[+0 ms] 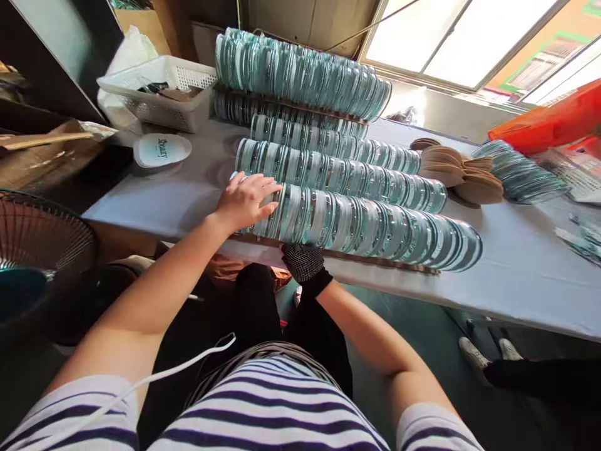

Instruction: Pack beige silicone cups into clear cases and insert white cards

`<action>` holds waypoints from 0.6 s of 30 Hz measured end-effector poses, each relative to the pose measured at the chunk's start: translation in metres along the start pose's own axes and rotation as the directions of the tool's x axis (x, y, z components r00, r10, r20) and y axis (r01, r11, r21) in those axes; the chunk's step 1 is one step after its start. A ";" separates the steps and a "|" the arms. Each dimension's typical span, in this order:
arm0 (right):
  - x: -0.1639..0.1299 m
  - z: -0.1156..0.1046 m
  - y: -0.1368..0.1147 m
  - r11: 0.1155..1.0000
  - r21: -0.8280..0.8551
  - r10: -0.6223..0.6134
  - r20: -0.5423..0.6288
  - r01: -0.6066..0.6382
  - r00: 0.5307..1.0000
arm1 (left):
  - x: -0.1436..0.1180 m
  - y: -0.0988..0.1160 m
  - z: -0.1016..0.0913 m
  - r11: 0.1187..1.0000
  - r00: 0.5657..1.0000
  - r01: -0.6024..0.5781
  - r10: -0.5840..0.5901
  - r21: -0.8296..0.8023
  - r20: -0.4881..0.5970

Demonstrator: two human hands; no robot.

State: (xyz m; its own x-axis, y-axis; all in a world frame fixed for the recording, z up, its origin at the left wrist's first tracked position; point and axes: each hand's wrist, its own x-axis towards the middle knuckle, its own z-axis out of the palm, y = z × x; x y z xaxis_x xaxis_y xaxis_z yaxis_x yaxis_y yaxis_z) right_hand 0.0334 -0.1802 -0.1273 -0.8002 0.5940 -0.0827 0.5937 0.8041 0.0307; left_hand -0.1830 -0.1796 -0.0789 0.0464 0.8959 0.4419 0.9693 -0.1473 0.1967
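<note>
Both hands (246,202) press the ribbed row of round glass discs (361,225).

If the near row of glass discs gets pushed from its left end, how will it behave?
The near row of glass discs stands on edge, leaning, so a push would probably topple it domino-style. Round rims suggest loose discs could roll. Being glass, they look heavy and chippable. The left hand rests flat on the row's left end; the gloved right hand is at the table edge.

A single head-worn camera looks forward and steeply down from above the person's striped chest, close over the near edge of the counter (516,275). The far side runs to a bright window (469,37) at upper right.
</note>
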 end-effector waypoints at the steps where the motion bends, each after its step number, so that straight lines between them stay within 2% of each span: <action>1: -0.003 -0.003 0.004 1.000 0.017 -0.004 0.005 0.004 1.000 | 0.000 0.003 -0.003 1.000 1.000 -0.004 0.004 0.019 0.000; 2: -0.005 -0.012 0.011 0.999 0.032 0.002 -0.002 -0.002 1.000 | 0.001 0.007 -0.006 0.999 1.000 -0.014 0.014 0.033 -0.002; 4: -0.001 -0.045 0.034 0.997 0.035 0.070 -0.072 -0.067 0.995 | 0.005 0.019 -0.008 0.998 0.998 -0.058 0.058 0.038 0.000; 6: 0.015 -0.083 0.063 0.981 -0.013 0.189 -0.184 -0.195 0.964 | 0.012 0.033 -0.005 0.994 0.994 -0.110 0.109 0.018 0.013; 7: 0.028 -0.099 0.078 0.975 -0.055 0.199 -0.196 -0.214 0.960 | 0.017 0.039 -0.001 0.993 0.992 -0.121 0.121 0.008 0.022; 9: 0.062 -0.118 0.105 0.959 -0.131 0.249 -0.044 -0.253 0.967 | 0.025 0.049 0.009 0.994 0.993 -0.108 0.108 -0.003 0.039; 11: 0.099 -0.123 0.124 0.971 -0.179 0.183 0.144 -0.156 0.973 | 0.030 0.053 0.018 0.996 0.995 -0.084 0.084 -0.009 0.043; 13: 0.130 -0.121 0.135 0.985 -0.170 0.059 0.284 -0.010 0.957 | 0.031 0.054 0.024 0.997 0.996 -0.079 0.079 -0.014 0.035; 15: 0.151 -0.119 0.143 0.993 -0.082 -0.040 0.411 0.081 0.911 | 0.029 0.053 0.026 0.996 0.996 -0.083 0.083 -0.014 0.024; 18: 0.162 -0.123 0.148 0.994 0.084 -0.105 0.581 0.069 0.807 | 0.027 0.053 0.025 0.997 0.997 -0.078 0.078 -0.007 0.026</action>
State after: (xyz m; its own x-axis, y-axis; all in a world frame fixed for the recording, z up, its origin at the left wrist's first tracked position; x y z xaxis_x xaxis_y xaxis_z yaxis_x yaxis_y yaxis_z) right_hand -0.0188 0.0382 -0.0139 -0.6591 0.3806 -0.6486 0.5422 0.8381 -0.0592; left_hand -0.1246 -0.1529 -0.0780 0.1286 0.8922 0.4330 0.9611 -0.2198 0.1675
